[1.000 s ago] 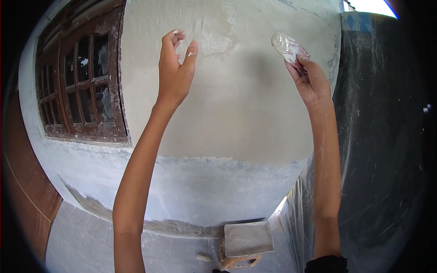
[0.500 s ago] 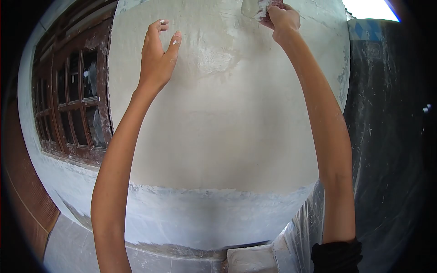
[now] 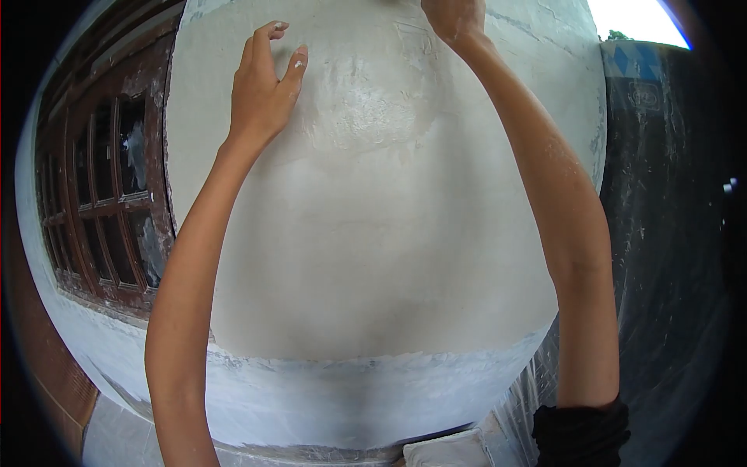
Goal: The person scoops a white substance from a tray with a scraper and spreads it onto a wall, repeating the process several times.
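Note:
My left hand (image 3: 267, 89) is raised in front of the wall (image 3: 373, 257) with its thumb and fingers apart, holding nothing. White paste sticks to its thumb and index fingertip. At the top edge is my right hand (image 3: 455, 17), with its fingers mostly cut off by the frame. Half a second ago it gripped a paste-covered putty knife; now only a dark sliver shows beside the hand. Between the hands, a rough, wet-looking patch of putty (image 3: 366, 109) lies on the pale, smoothed wall.
On the left is a brown wooden window (image 3: 109, 179) with dark panes. Dark plastic sheeting (image 3: 661, 257) hangs on the right. A bluish-white band (image 3: 366, 397) runs along the lower wall, above a pale slab (image 3: 447, 451) at the bottom.
My right hand has moved left and up, taking the putty knife almost wholly out of view. The view has shifted upward a little. My left hand stays open.

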### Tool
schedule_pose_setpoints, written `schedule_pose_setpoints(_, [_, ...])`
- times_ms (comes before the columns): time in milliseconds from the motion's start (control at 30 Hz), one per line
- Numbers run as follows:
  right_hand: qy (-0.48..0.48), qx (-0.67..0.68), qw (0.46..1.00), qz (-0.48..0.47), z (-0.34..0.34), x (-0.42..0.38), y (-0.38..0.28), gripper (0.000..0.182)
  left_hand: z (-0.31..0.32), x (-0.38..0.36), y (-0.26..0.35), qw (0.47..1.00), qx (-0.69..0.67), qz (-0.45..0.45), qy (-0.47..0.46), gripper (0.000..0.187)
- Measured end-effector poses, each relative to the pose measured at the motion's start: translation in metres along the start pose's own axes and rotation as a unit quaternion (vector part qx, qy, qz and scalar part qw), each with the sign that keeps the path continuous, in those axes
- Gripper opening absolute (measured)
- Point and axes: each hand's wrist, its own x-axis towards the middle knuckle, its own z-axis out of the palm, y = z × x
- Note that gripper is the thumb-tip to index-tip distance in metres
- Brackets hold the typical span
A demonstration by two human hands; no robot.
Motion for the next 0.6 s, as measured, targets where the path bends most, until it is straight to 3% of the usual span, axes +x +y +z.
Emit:
schedule_pose_setpoints(133, [0.004, -0.027, 0.999, -0.045, 0.009, -0.014, 0.012, 0.024, 0.003, 0.005, -0.004, 1.000, 0.009, 0.025, 0.001, 0.050])
schedule_pose_setpoints(200, [0.058, -0.018, 0.986, -0.152, 0.017, -0.018, 0.018, 0.027, 0.005, 0.007, -0.004, 1.000, 0.002, 0.021, -0.008, 0.053])
schedule_pose_setpoints(333, [-0.012, -0.069, 0.992, -0.101, 0.017, -0.035, 0.017, 0.030, 0.014, 0.010, -0.005, 0.999, 0.027, 0.041, 0.024, 0.047])
schedule_pose_setpoints(533, [0.020, -0.028, 0.988, -0.149, 0.023, -0.055, 0.026, 0.033, 0.020, 0.001, -0.005, 0.999, 0.024, 0.034, 0.024, 0.045])
schedule_pose_setpoints(600, [0.013, -0.103, 0.974, -0.201, 0.015, -0.064, 0.029, 0.031, 0.019, 0.000, -0.005, 0.999, 0.015, 0.031, 0.025, 0.044])
